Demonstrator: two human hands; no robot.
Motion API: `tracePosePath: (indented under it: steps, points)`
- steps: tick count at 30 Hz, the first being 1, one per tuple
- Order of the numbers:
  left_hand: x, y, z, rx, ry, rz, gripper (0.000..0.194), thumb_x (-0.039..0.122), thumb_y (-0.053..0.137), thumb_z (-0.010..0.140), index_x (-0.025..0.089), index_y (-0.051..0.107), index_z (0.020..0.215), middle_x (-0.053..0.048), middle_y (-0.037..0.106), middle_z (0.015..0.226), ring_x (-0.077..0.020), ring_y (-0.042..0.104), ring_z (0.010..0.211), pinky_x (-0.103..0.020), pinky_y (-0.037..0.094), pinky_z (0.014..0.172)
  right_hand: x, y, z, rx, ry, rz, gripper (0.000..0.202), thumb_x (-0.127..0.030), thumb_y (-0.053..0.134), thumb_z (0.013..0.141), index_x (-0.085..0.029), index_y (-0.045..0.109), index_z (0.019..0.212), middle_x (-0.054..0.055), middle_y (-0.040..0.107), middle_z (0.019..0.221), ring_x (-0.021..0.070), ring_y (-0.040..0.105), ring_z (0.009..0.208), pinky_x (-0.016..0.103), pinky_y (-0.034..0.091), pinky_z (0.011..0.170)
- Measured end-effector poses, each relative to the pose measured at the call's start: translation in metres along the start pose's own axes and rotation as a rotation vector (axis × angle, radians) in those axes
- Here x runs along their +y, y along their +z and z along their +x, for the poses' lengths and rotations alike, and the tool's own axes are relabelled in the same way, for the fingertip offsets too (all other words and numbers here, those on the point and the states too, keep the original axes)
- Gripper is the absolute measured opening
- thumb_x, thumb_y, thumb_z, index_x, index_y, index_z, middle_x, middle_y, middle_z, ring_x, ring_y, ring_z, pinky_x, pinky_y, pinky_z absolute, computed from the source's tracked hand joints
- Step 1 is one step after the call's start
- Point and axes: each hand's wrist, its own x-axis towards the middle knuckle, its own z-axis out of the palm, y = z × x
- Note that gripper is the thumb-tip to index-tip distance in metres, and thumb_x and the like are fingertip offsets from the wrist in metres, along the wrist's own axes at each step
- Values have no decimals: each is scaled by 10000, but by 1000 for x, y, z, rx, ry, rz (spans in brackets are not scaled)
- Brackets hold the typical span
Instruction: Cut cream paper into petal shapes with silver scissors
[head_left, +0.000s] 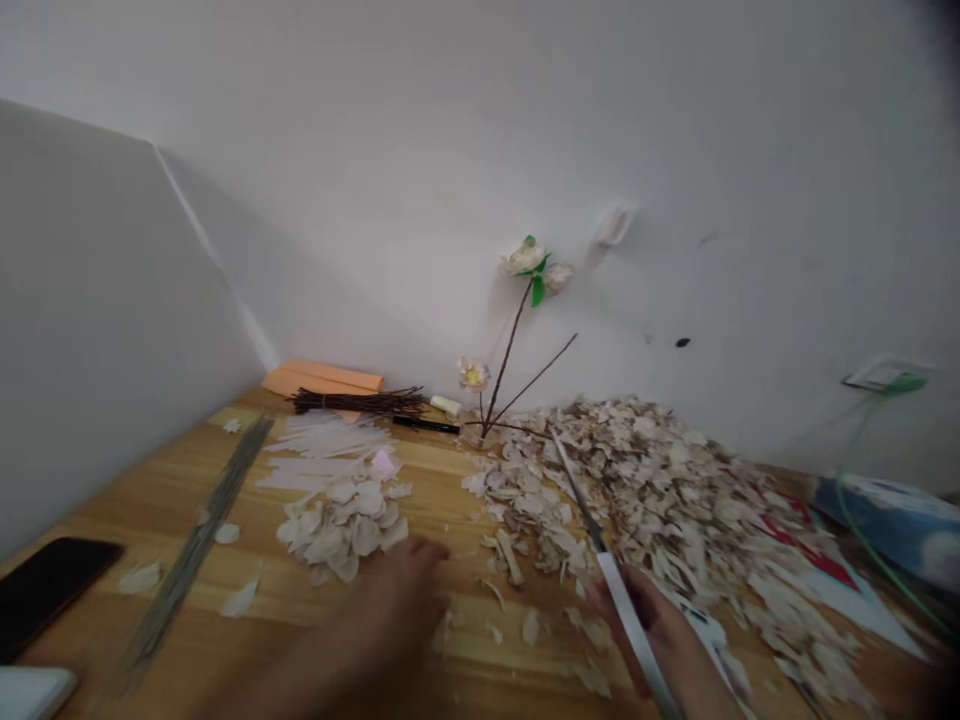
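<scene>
My left hand [411,585] is over the table just right of a heap of pale, dry, petal-like pieces [352,525]. Motion blurs its fingers, so I cannot make out whether they pinch anything. My right hand [660,625] is closed around a long slim metal tool [621,605], whose narrow end points away toward the wall. Beyond that hand spreads a large pile of dry, papery flakes [660,480]. A few loose scraps [510,555] lie between the two hands.
Handmade flowers [527,257] on brown stems stand by the wall. Left and behind are a bundle of dark twigs [360,402], a black pen [426,426], white strips [322,455], grey wires [202,545] and a phone [56,590]. A blue-and-white package [900,520] lies right.
</scene>
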Motion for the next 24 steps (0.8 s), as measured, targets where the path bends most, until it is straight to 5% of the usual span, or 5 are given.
tracePosePath:
  steps: [8,12,17,20,24]
  points:
    - [12,18,0,-121,-131,238,442,42,472,588,108,563,1016,-159,528,1082,-272,532,971,-388,413,829,20,-40,0,-176,2,-563,119,-352,447,664,-242,481,696,26,640,666,212,579,624,282,383,576]
    - [21,40,1,-207,-76,15,427,65,508,629,161,551,1042,-113,521,1101,-227,550,962,-349,421,839,34,-50,10,-96,25,-260,134,-371,478,645,-242,480,681,-7,611,633,196,575,624,268,398,575]
    - [45,62,15,-537,287,-406,561,195,621,669,252,461,1204,-51,533,1204,-145,601,846,-256,487,718,24,-66,18,76,138,146,280,-438,641,515,-252,447,592,-41,520,519,167,491,529,258,388,497]
    - [48,55,42,-140,273,-166,419,158,531,734,173,497,1151,-87,518,1217,-184,508,1066,-301,409,904,19,-69,14,101,207,239,338,-438,688,457,-244,468,624,-45,540,542,130,427,447,244,345,410]
    - [38,53,64,-47,232,-29,426,152,511,712,110,516,1136,-166,448,1274,-298,350,1212,-448,253,1022,29,-70,9,77,245,224,332,-444,684,480,-234,486,644,-70,489,472,121,418,421,236,341,390]
